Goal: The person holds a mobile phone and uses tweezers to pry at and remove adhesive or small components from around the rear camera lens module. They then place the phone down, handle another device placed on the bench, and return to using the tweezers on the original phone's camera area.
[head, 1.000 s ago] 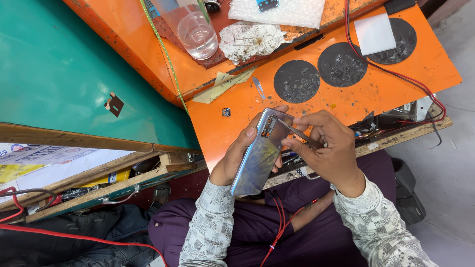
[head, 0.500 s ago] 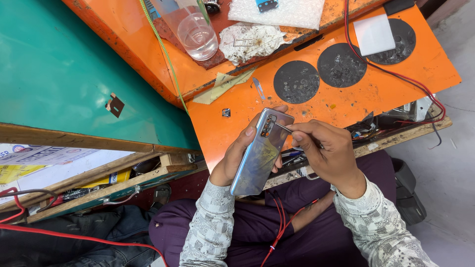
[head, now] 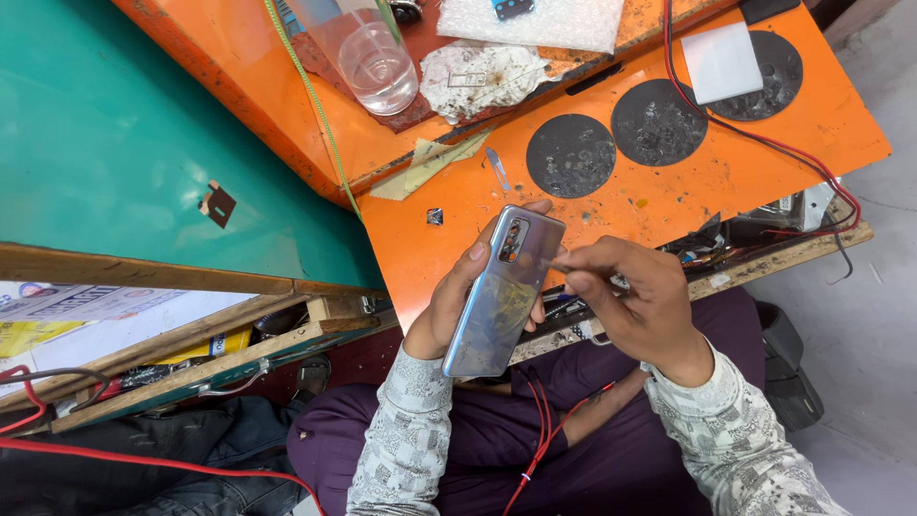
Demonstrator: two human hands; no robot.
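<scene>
Workbench: orange top, three dark round pads.
Phone: silver-blue phone, back up, tilted, above bench front edge.
Left hand: left hand, fingers wrapped around phone edges.
Right hand: right hand, fingertips pinched on thin tool touching phone's right edge.

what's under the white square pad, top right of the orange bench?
The white square pad lies on a dark round disc, covering the disc's left part; whatever lies under the pad is hidden. Two more discs lie uncovered.
</scene>
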